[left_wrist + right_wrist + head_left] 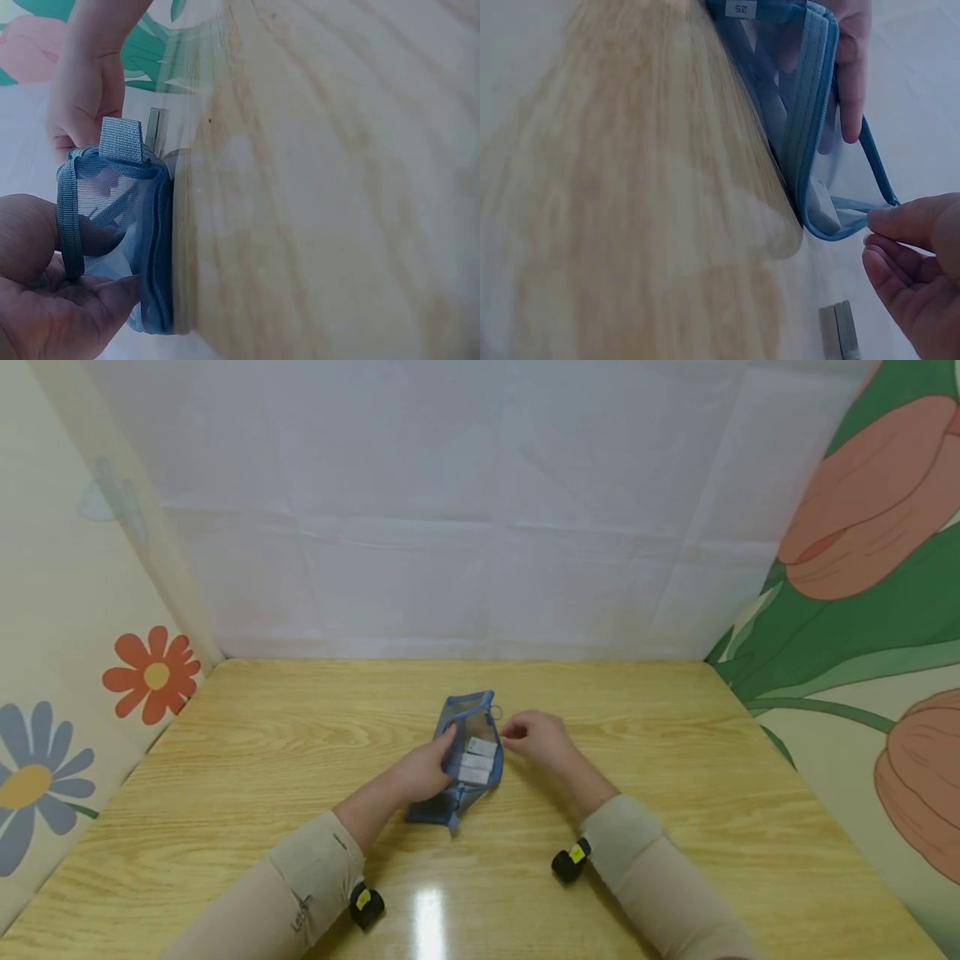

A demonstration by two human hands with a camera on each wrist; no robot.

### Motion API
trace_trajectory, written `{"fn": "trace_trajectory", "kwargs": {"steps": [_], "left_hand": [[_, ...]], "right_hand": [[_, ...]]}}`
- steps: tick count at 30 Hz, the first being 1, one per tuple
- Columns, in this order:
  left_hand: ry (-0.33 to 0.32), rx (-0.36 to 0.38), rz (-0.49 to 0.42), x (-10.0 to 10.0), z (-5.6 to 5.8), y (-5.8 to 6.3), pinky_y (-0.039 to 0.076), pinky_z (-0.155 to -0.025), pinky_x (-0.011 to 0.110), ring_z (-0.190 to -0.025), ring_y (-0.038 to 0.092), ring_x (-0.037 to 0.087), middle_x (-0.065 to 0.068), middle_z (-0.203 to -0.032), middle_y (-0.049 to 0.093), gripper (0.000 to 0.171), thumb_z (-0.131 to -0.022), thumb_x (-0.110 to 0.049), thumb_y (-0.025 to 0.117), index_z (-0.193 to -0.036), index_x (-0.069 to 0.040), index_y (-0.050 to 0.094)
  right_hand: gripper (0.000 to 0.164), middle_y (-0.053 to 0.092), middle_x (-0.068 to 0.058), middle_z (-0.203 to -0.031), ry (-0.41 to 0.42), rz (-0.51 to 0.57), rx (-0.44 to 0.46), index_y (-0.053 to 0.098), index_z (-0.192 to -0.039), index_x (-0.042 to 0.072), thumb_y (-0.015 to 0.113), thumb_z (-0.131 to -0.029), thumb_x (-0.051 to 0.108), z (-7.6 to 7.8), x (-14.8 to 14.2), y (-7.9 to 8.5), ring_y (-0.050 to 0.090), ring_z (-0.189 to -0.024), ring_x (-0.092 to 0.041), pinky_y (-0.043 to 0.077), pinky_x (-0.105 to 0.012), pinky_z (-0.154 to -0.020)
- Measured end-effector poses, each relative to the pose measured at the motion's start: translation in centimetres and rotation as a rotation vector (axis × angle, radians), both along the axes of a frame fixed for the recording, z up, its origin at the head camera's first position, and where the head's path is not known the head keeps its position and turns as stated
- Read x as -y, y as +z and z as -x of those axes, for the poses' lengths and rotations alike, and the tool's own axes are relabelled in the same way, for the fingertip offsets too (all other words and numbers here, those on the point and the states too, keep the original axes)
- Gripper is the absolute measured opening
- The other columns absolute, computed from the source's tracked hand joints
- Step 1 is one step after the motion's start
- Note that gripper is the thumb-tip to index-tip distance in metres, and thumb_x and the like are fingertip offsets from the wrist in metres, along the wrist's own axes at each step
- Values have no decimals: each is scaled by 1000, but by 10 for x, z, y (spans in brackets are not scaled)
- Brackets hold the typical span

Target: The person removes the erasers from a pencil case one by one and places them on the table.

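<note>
A blue zippered mesh pouch (495,768) lies with its mouth open on the table, with several small white boxes (477,762) inside. At its left side, my left hand (426,770) grips the pouch, thumb over the edge; the left wrist view shows the blue trim (69,217) between thumb and fingers. Across from it, my right hand (538,737) is at the pouch's right rim. Its thumb and forefinger pinch the blue edge (847,229) in the right wrist view. A small white tag (741,8) marked 25 is on the pouch.
The wooden table (660,877) extends around the pouch on every side. A white cloth (465,568) hangs along the far edge, and flower-painted walls (847,693) stand at both sides. A small grey block-like thing (841,330) shows low in the right wrist view.
</note>
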State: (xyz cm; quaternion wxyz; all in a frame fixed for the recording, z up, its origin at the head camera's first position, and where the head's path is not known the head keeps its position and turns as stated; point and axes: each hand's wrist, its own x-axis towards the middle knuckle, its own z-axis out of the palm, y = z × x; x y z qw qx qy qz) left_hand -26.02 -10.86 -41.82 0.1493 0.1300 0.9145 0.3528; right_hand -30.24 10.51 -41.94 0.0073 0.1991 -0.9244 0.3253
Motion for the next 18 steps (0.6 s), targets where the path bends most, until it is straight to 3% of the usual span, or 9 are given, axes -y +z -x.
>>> {"fn": "trace_trajectory", "kwargs": {"steps": [4,9,18], "left_hand": [[-3,0,7,0,0,0,39,-86,35,-113,44,21,15,-145,30,85,-77,6,55,-147,-9,10],[-7,-6,6,0,-1,1,38,-88,36,-114,44,22,16,-144,31,85,-77,6,55,-147,-8,10],[-4,-22,5,-1,-2,1,38,-91,37,-120,41,23,17,-144,32,84,-76,6,55,-147,-7,12]], "right_hand": [[5,65,0,-83,14,15,22,69,-83,8,68,-78,9,-1,8,-1,58,-84,-16,37,-38,-88],[5,64,-2,-85,23,45,79,68,-84,7,67,-80,7,-2,14,-2,58,-84,-16,46,-29,-77],[8,64,-4,-93,21,-48,77,69,-89,9,65,-82,10,0,15,-9,58,-89,-18,46,-32,-81]]}}
